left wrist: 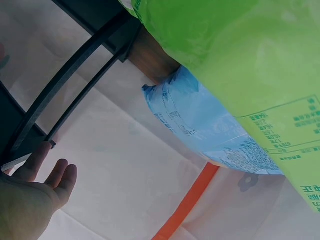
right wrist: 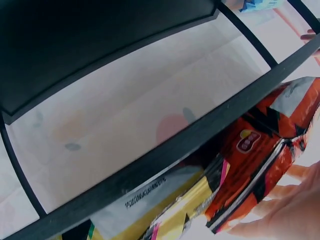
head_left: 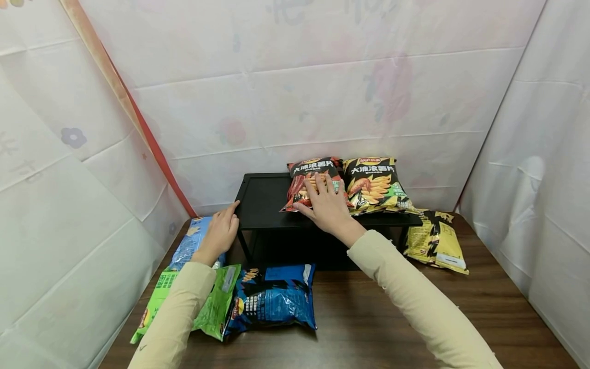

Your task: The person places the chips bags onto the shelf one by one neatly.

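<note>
A red-and-black chip bag (head_left: 301,192) lies on the top of a black two-tier shelf (head_left: 262,197). My right hand (head_left: 327,205) rests on its front with fingers spread; in the right wrist view the fingers (right wrist: 285,200) lie against the red bag (right wrist: 255,150). Just right of it, a yellow-and-black chip bag (head_left: 373,184) leans on the same top, touching or nearly touching the red one. My left hand (head_left: 220,230) touches the shelf's left edge; in the left wrist view one finger of that hand (left wrist: 42,195) reaches the frame beside a leg.
On the wooden table (head_left: 369,318), a blue bag (head_left: 272,302), a green bag (head_left: 214,307) and a light blue bag (head_left: 191,243) lie at the front left. Another yellow bag (head_left: 435,241) lies right of the shelf. White cloth (head_left: 322,102) hangs behind and at both sides.
</note>
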Available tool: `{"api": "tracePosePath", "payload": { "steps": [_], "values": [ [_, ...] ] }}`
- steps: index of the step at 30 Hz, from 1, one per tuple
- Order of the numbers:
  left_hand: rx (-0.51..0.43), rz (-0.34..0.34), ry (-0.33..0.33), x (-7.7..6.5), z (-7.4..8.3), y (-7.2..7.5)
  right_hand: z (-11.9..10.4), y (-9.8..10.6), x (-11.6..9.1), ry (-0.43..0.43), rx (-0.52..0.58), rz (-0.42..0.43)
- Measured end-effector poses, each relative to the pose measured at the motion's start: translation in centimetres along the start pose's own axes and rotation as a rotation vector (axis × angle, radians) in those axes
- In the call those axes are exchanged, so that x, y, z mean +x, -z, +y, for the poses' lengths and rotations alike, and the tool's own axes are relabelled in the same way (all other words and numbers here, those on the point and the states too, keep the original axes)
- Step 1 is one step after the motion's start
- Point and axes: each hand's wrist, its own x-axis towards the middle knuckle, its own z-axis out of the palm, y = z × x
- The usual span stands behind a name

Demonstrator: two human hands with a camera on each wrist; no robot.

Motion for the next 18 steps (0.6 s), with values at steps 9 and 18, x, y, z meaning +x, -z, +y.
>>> {"api": "tracePosePath", "payload": {
  "steps": [9, 18],
  "values": [
    [0.005, 0.001, -0.003, 0.0, 0.0, 0.1, 2.3, 1.4, -0.1, -0.036, 0.053, 0.103],
    [0.021, 0.008, -0.01, 0.0, 0.0, 0.0, 6.1, 2.0, -0.8, -0.111, 0.074, 0.183]
  ]
}}
